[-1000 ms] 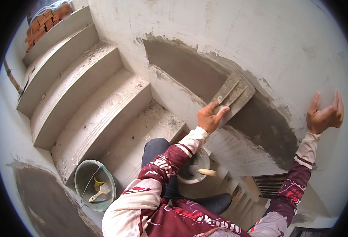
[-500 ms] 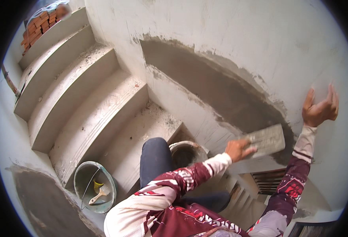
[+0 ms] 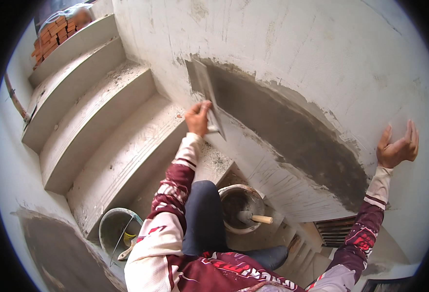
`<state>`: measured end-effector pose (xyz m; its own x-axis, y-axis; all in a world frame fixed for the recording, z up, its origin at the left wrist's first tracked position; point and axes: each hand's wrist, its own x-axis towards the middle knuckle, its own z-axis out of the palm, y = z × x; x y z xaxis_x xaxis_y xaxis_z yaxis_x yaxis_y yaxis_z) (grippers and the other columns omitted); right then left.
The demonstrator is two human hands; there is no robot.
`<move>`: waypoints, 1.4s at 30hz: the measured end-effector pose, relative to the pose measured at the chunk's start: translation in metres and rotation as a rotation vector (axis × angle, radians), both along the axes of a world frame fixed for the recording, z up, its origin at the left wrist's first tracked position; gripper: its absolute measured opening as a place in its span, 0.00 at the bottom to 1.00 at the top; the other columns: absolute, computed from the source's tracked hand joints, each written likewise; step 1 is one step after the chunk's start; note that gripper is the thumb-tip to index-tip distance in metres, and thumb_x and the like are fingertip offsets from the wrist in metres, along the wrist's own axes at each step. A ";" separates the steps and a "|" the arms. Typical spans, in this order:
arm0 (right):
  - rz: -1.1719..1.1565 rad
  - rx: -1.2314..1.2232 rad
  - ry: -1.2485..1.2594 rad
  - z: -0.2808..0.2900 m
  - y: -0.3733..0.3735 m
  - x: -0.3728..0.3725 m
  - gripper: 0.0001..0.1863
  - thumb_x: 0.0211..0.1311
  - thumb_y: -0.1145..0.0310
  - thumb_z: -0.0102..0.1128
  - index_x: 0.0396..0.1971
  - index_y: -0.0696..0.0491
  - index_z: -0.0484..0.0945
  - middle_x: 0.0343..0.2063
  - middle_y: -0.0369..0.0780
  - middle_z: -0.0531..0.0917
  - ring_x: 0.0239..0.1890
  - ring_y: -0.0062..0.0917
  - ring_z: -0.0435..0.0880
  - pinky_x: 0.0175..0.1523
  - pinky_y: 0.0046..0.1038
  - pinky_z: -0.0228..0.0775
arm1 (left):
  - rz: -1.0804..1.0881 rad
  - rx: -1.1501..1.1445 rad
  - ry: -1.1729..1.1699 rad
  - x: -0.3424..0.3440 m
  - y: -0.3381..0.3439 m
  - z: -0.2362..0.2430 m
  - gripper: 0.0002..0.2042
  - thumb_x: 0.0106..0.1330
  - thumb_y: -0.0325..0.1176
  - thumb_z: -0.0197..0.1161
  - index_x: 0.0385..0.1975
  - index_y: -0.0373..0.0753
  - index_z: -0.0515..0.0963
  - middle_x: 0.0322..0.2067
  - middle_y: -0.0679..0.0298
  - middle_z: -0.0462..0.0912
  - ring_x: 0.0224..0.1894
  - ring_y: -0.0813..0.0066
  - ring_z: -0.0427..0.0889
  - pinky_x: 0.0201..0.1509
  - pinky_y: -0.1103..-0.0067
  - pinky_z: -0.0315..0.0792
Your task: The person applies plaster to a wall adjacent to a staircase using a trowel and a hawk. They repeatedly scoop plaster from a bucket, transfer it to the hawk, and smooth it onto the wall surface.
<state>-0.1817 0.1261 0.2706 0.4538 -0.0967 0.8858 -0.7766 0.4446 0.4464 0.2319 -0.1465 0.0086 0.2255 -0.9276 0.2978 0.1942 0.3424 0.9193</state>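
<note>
My left hand (image 3: 197,117) is closed around the handle of a flat metal plastering float (image 3: 205,80), held edge-on and slightly blurred at the left end of a long grey mortar patch (image 3: 277,126) on the pale wall. My right hand (image 3: 397,142) rests on that wall to the right of the patch, fingers apart, holding nothing. Below the wall, a bucket of mortar (image 3: 233,202) holds a trowel with a wooden handle (image 3: 261,219). At lower left, a second bucket (image 3: 108,221) contains a brush and a small yellow item, partly behind my sleeve.
Curved concrete steps (image 3: 102,136) strewn with debris climb to stacked red bricks (image 3: 51,41) at upper left. A pipe (image 3: 15,98) runs along the left wall, which has another grey patch (image 3: 48,248). Descending steps and a dark slatted grille (image 3: 333,232) show at lower right.
The float in my left hand went down-right along the patch, then swung far up-left to its left end, turning edge-on. My right hand shifted only slightly on the wall.
</note>
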 end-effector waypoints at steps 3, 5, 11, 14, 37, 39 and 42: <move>0.001 -0.014 0.001 0.003 0.000 0.003 0.29 0.56 0.56 0.61 0.57 0.51 0.68 0.53 0.37 0.74 0.57 0.36 0.68 0.61 0.37 0.56 | 0.096 -0.055 -0.026 0.041 -0.051 0.023 0.16 0.60 0.45 0.69 0.32 0.34 0.84 0.16 0.71 0.77 0.15 0.86 0.67 0.17 0.85 0.61; 0.011 -0.010 -0.016 -0.002 -0.004 0.003 0.29 0.56 0.56 0.61 0.57 0.51 0.68 0.53 0.38 0.74 0.58 0.36 0.68 0.62 0.38 0.55 | 0.160 -0.041 -0.083 0.065 -0.087 0.025 0.20 0.58 0.48 0.70 0.32 0.33 0.84 0.15 0.72 0.75 0.14 0.87 0.66 0.16 0.84 0.60; 0.000 0.007 0.014 0.006 -0.001 0.003 0.29 0.56 0.57 0.61 0.57 0.53 0.68 0.54 0.39 0.74 0.58 0.37 0.67 0.62 0.39 0.54 | 0.083 0.012 -0.067 0.072 -0.119 0.031 0.20 0.59 0.49 0.69 0.32 0.35 0.85 0.12 0.74 0.71 0.12 0.87 0.64 0.15 0.84 0.59; -0.016 0.046 -0.009 -0.001 0.000 -0.003 0.29 0.56 0.58 0.61 0.56 0.54 0.67 0.54 0.40 0.74 0.58 0.37 0.68 0.62 0.38 0.55 | 0.017 -0.004 -0.069 0.057 -0.104 0.024 0.18 0.60 0.47 0.69 0.32 0.35 0.85 0.14 0.73 0.73 0.13 0.86 0.65 0.15 0.84 0.60; 0.155 -0.054 -0.073 -0.006 0.006 -0.003 0.31 0.53 0.55 0.65 0.56 0.49 0.69 0.52 0.34 0.75 0.55 0.32 0.70 0.60 0.35 0.53 | 0.069 -0.162 -0.286 -0.172 0.143 0.036 0.21 0.55 0.44 0.73 0.36 0.30 0.81 0.30 0.55 0.86 0.33 0.76 0.82 0.38 0.79 0.74; 0.156 -0.062 -0.062 -0.003 0.012 -0.001 0.31 0.52 0.56 0.66 0.56 0.50 0.69 0.52 0.34 0.75 0.54 0.32 0.70 0.60 0.35 0.55 | 0.086 -0.162 -0.326 -0.192 0.169 0.039 0.21 0.55 0.45 0.73 0.36 0.30 0.81 0.30 0.53 0.85 0.32 0.74 0.83 0.38 0.79 0.75; 0.237 -0.045 -0.020 0.002 0.021 -0.007 0.31 0.52 0.58 0.67 0.55 0.52 0.69 0.51 0.36 0.76 0.54 0.33 0.71 0.59 0.37 0.58 | 0.125 -0.155 -0.298 -0.232 0.192 0.033 0.23 0.56 0.47 0.72 0.38 0.31 0.81 0.30 0.51 0.85 0.32 0.72 0.84 0.37 0.78 0.75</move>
<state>-0.1887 0.1476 0.2727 0.4411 0.0497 0.8961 -0.8702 0.2681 0.4135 0.0004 0.0457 0.0418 0.2164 -0.8369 0.5028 -0.1270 0.4865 0.8644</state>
